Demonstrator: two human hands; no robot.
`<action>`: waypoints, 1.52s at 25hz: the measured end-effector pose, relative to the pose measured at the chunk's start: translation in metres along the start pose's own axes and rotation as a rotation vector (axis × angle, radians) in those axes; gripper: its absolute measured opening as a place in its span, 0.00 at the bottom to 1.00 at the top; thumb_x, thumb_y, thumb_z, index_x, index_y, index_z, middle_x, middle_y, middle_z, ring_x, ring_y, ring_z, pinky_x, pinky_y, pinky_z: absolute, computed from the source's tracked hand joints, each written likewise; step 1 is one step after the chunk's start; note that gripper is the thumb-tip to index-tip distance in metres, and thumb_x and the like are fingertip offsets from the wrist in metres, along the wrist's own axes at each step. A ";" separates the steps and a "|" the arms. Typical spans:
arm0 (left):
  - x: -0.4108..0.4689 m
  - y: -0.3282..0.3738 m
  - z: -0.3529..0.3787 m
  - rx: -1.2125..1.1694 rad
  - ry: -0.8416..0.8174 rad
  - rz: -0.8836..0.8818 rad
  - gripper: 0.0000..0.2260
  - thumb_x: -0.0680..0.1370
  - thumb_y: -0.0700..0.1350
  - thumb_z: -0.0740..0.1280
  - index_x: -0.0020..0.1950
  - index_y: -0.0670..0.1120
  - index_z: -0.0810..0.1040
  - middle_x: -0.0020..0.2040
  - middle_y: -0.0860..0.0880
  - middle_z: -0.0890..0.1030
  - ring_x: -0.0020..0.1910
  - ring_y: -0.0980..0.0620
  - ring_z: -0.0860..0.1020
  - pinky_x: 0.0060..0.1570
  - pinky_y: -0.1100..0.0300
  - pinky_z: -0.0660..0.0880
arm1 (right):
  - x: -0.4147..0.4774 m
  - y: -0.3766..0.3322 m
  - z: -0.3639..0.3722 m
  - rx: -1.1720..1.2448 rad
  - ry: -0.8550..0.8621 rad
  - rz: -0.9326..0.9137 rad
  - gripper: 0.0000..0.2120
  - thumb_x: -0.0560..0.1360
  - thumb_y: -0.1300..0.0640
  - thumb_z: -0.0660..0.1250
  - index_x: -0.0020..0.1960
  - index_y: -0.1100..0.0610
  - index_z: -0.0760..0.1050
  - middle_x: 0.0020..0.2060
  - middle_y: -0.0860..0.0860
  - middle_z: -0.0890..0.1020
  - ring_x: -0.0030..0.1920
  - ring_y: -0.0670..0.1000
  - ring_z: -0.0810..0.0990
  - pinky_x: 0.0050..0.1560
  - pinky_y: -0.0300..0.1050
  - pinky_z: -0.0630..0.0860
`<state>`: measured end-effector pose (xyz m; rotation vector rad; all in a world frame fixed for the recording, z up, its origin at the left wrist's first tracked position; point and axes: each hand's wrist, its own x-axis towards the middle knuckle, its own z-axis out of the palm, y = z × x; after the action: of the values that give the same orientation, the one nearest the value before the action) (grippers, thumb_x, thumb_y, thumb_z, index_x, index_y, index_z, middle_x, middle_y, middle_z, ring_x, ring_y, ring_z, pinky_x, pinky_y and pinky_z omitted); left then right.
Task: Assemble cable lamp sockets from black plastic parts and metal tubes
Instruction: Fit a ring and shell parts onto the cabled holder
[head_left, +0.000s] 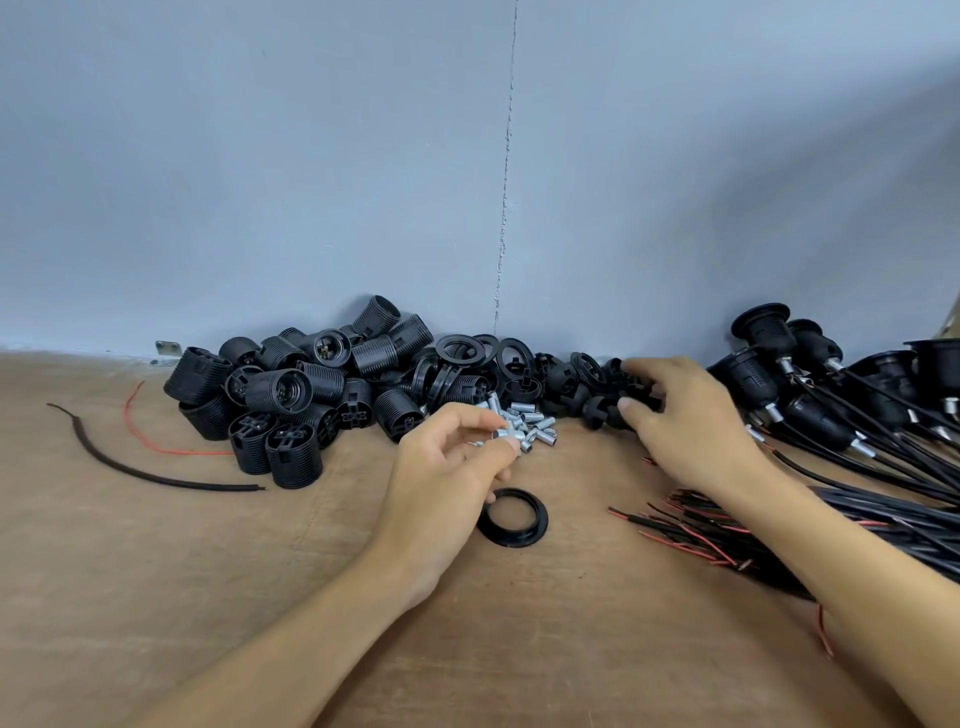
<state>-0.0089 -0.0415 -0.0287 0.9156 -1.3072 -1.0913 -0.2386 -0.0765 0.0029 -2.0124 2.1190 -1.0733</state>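
My left hand (447, 467) pinches a short metal tube (505, 432) between thumb and fingertips, at the near edge of a small heap of metal tubes (535, 423). My right hand (680, 421) reaches into a row of small black dome caps (576, 384) by the wall, its fingers curled round one of them; that cap is mostly hidden. A single black ring (511, 517) lies flat on the table just below my left hand. Threaded black socket bodies (291, 400) are piled to the left, with black rings (467, 358) stacked behind the tubes.
Assembled sockets with black cables (841, 395) lie at the right, and their stripped red and black wire ends (691, 530) fan out under my right forearm. A loose black cable (150, 473) and a red wire (156, 441) lie at the left. A blue wall backs the wooden table (208, 597).
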 end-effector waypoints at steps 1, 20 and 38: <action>-0.001 0.000 0.001 -0.009 -0.011 0.002 0.04 0.77 0.37 0.72 0.49 0.45 0.81 0.37 0.48 0.84 0.34 0.54 0.81 0.33 0.64 0.76 | -0.002 0.003 0.004 -0.120 -0.054 0.013 0.21 0.78 0.52 0.68 0.71 0.50 0.74 0.67 0.50 0.75 0.67 0.55 0.71 0.66 0.53 0.67; 0.002 -0.008 -0.006 0.270 0.046 0.118 0.06 0.76 0.44 0.76 0.49 0.55 0.85 0.41 0.56 0.85 0.26 0.55 0.78 0.31 0.68 0.73 | -0.025 -0.030 0.006 1.033 -0.606 0.025 0.02 0.75 0.62 0.73 0.45 0.61 0.82 0.44 0.60 0.85 0.49 0.57 0.85 0.52 0.44 0.82; -0.004 -0.009 -0.008 0.465 -0.015 0.333 0.08 0.75 0.43 0.77 0.45 0.57 0.86 0.35 0.60 0.84 0.25 0.59 0.79 0.31 0.72 0.70 | -0.028 -0.037 -0.007 0.970 -0.756 0.080 0.14 0.74 0.48 0.73 0.53 0.57 0.83 0.43 0.57 0.82 0.33 0.52 0.79 0.35 0.42 0.79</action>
<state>-0.0015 -0.0403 -0.0392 0.9783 -1.6929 -0.5446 -0.2051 -0.0458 0.0139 -1.4562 0.9854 -0.8516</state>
